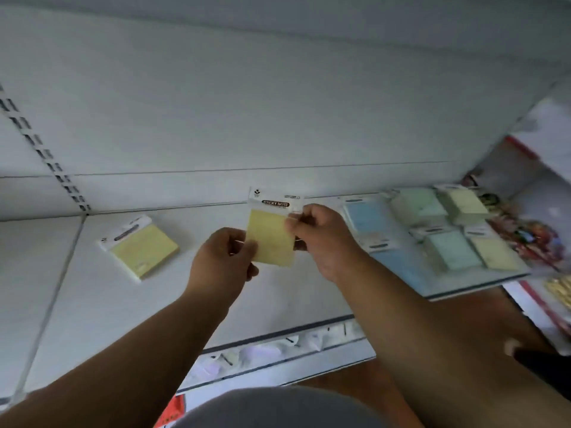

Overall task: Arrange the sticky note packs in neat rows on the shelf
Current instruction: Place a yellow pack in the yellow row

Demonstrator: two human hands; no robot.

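Yellow sticky note pack (271, 234) mid-frame, pinched between left hand (224, 257) and right hand (321, 239), above white shelf (92, 304).

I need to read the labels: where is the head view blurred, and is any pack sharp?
Head view: the yellow sticky note pack held by both hands is sharpest, its header legible; the packs at right are motion-smeared; the lone yellow pack at left is soft; wide-angle bending curves the shelf edges.

Below the fingers (244, 245) holding the yellow pack (272, 239), bare shelf (191, 298) lies open. Left of them a lone yellow pack (140, 245) sits. Right, a cluster of packs (432, 230) crowds the surface.
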